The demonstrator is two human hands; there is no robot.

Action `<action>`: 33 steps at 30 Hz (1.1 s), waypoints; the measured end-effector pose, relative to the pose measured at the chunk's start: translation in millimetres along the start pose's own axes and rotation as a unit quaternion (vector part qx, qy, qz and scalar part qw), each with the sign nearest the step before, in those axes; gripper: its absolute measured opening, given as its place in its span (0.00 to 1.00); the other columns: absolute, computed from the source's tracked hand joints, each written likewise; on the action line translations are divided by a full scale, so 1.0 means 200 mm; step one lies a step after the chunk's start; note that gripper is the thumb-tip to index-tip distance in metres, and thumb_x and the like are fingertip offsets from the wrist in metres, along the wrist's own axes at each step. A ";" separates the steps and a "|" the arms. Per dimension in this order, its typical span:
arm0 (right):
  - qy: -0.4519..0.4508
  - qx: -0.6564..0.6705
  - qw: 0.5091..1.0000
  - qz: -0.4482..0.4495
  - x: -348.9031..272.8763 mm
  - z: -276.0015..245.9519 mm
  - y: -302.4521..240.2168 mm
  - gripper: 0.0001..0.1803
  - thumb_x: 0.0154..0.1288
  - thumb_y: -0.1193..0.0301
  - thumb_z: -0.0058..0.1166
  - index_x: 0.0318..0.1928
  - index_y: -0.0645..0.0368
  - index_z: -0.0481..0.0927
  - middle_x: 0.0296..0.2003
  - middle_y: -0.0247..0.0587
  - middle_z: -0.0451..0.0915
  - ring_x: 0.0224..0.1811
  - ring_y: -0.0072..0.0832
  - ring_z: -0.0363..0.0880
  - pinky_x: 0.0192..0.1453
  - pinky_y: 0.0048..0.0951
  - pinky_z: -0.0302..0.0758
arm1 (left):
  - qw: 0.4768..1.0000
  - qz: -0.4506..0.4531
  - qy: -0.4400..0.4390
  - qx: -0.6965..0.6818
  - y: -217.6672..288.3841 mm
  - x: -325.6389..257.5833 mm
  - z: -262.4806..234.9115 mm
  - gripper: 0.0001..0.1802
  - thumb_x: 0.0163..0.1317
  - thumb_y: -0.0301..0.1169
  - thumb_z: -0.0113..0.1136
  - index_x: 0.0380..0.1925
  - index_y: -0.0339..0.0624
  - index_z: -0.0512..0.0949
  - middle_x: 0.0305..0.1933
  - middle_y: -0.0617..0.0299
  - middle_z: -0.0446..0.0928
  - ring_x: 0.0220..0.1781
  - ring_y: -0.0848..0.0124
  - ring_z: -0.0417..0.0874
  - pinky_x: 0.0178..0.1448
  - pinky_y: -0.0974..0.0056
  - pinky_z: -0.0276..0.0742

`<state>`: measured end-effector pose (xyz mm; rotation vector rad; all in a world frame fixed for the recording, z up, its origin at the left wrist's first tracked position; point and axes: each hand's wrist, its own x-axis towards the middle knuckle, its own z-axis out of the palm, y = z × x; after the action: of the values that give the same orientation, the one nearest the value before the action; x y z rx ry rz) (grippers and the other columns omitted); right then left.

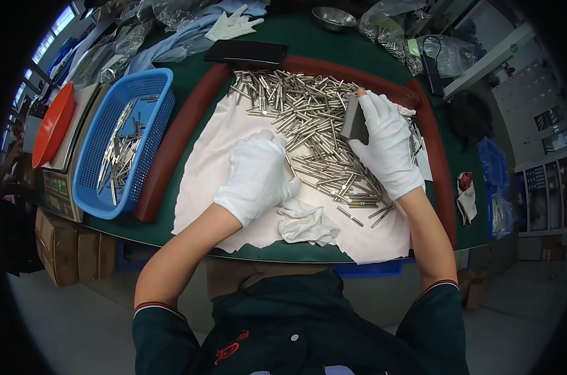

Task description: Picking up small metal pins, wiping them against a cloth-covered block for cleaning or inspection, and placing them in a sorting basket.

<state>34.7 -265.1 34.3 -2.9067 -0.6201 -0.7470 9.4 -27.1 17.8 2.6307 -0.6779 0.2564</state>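
Gloved hands working a heap of metal pins on a white cloth.

The right hand [386,147] is curled around a dark block [355,120], gripping it upright at the far edge of the pins [308,125]. The left hand [255,175] lies palm down on the cloth [215,175], fingers bent; whether it holds anything I cannot tell. A crumpled rag [305,224] sits just beside its wrist. Well off to the left, a blue basket [96,187] holds more pins.

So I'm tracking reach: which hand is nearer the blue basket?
Left. The left hand rests on the white cloth beside the blue basket; the right hand is farther, over the metal pins.
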 end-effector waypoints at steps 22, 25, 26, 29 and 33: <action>0.039 0.426 0.891 0.152 0.10 0.05 -0.51 0.43 0.42 0.68 0.68 0.61 0.65 0.63 0.52 0.50 0.68 0.53 0.41 0.70 0.58 0.35 0.71 | 0.742 -0.198 0.004 -0.640 -0.21 -0.03 -0.13 0.37 0.57 0.16 0.54 0.67 0.41 0.55 0.33 0.59 0.78 0.35 0.76 0.82 0.40 0.73 0.77; 0.020 0.392 0.909 0.140 0.08 0.05 -0.51 0.45 0.41 0.66 0.69 0.62 0.64 0.64 0.51 0.49 0.68 0.52 0.41 0.71 0.55 0.35 0.72 | 0.778 -0.200 0.006 -0.596 -0.20 -0.04 -0.14 0.38 0.58 0.17 0.54 0.69 0.42 0.54 0.30 0.65 0.75 0.31 0.82 0.77 0.36 0.76 0.72; 0.013 0.392 0.909 0.138 0.07 0.06 -0.50 0.45 0.41 0.66 0.69 0.62 0.64 0.64 0.51 0.49 0.68 0.52 0.41 0.71 0.55 0.35 0.72 | 0.780 -0.206 0.005 -0.591 -0.20 -0.04 -0.14 0.39 0.58 0.17 0.54 0.70 0.42 0.53 0.28 0.67 0.73 0.29 0.84 0.74 0.34 0.77 0.70; 0.014 0.369 0.921 0.126 0.05 0.07 -0.49 0.47 0.40 0.64 0.71 0.62 0.64 0.64 0.50 0.48 0.68 0.50 0.40 0.71 0.53 0.35 0.73 | 0.830 -0.174 0.003 -0.530 -0.22 -0.05 -0.08 0.40 0.58 0.16 0.54 0.71 0.43 0.52 0.27 0.69 0.70 0.26 0.85 0.68 0.32 0.78 0.67; -0.019 0.497 0.833 0.244 0.04 0.05 -0.57 0.44 0.39 0.62 0.71 0.58 0.65 0.66 0.48 0.50 0.72 0.47 0.42 0.74 0.53 0.37 0.72 | 0.837 -0.152 0.005 -0.526 -0.22 -0.08 -0.04 0.41 0.57 0.15 0.54 0.71 0.42 0.53 0.26 0.71 0.68 0.25 0.85 0.65 0.30 0.78 0.65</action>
<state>-0.2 -156.8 26.9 -1.9430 -0.1398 -0.1772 17.9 18.4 5.8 1.6109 -0.2407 -0.1725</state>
